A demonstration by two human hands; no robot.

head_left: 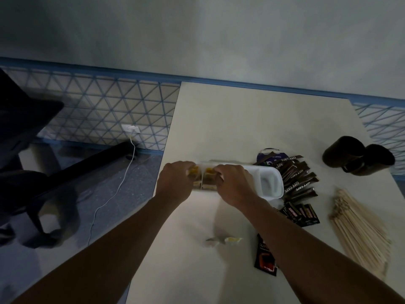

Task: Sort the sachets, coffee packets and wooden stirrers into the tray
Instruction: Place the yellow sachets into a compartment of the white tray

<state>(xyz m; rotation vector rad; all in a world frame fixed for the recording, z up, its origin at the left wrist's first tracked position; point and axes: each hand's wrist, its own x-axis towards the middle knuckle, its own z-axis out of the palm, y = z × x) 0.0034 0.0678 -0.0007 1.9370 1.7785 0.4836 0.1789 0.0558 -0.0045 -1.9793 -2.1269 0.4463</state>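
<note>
A: We're looking down on the desk, and both hands are at the white tray.

B: We see the left hand at the tray's left end, its fingers curled down round the yellow-topped sachets standing there.

A: And the right hand is just beside it, fingertips pinching the sachets in the next compartment. We can't make out the fingertips themselves; they're buried in the packets.

B: The rounded right end of the tray holds nothing that we can see.

A: Touching that end we've got the brown coffee packets fanned out, and a cluster of small dark packets nearer us.

B: The wooden stirrers lie in a loose bundle at the right, well apart from the tray.

A: One loose sachet lies between the forearms, and a black packet sits against the right forearm.

B: Two dark mugs stand at the far right.
</note>
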